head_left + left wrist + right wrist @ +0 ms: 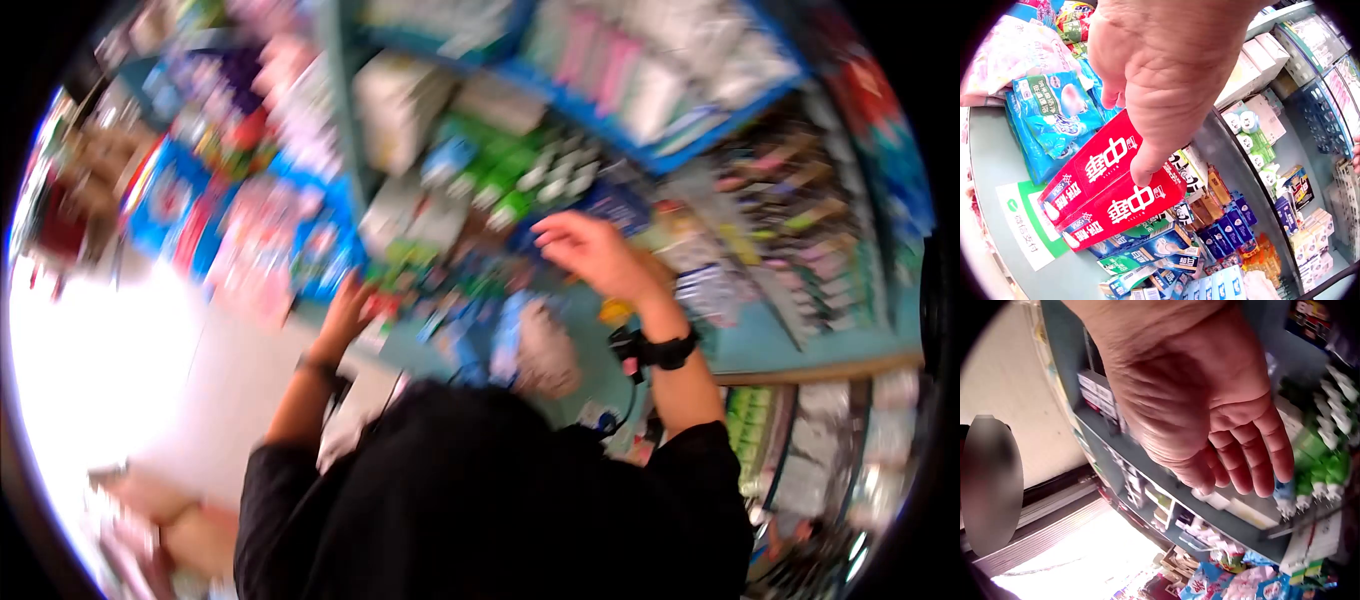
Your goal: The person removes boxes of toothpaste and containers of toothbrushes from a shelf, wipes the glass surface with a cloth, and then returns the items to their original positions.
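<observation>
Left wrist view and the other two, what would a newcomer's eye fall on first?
Probably the two bright red boxes near the left wrist view's middle, held by the left hand. Next, perhaps, the empty right hand filling the upper middle of the right wrist view, left of green bottles.

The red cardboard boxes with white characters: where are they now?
In the left wrist view, the red cardboard boxes are left of centre, touched by the left hand, between blue plastic packets and blue-and-white cardboard boxes.
</observation>
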Action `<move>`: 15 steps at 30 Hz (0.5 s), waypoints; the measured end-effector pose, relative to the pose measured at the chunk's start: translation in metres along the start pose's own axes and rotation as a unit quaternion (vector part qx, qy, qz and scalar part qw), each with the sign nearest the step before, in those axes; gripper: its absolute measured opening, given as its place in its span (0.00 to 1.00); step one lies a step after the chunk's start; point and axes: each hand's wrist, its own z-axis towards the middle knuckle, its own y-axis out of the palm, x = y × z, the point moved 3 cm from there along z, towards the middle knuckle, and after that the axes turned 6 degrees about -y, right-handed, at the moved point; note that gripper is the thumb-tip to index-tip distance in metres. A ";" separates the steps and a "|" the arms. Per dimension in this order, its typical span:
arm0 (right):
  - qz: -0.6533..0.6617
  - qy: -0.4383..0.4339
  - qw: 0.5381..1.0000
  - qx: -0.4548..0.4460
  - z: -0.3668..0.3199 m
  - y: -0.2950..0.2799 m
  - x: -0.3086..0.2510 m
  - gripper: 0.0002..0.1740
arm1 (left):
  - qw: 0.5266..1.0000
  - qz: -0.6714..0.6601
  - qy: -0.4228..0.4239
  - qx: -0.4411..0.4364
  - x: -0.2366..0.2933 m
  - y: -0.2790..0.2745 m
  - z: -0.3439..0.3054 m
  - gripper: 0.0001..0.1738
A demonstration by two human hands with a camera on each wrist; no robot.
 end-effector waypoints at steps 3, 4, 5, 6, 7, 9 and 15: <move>-0.036 -0.117 0.984 0.130 -0.019 -0.081 -0.047 0.14 | 0.998 0.013 -0.045 -0.050 0.001 0.001 0.000 0.38; -0.084 -0.134 0.971 0.179 -0.038 -0.118 -0.088 0.14 | 0.997 0.034 -0.044 -0.055 0.012 -0.001 0.003 0.38; -0.063 -0.175 0.949 0.255 -0.050 -0.148 -0.114 0.15 | 0.996 0.040 -0.059 -0.060 0.016 -0.005 0.003 0.36; -0.079 -0.179 0.932 0.304 -0.059 -0.178 -0.139 0.14 | 0.995 0.036 -0.077 -0.061 0.012 -0.002 0.004 0.33; -0.138 -0.234 0.894 0.357 -0.068 -0.208 -0.163 0.12 | 0.995 0.049 -0.068 -0.054 0.014 -0.003 0.007 0.30; -0.424 -0.244 0.731 0.475 -0.088 -0.264 -0.209 0.13 | 0.993 0.044 -0.086 -0.062 0.020 -0.006 0.007 0.29; -0.706 -0.038 0.503 0.497 -0.079 -0.419 -0.252 0.19 | 0.993 0.052 -0.097 -0.051 0.012 0.000 0.004 0.30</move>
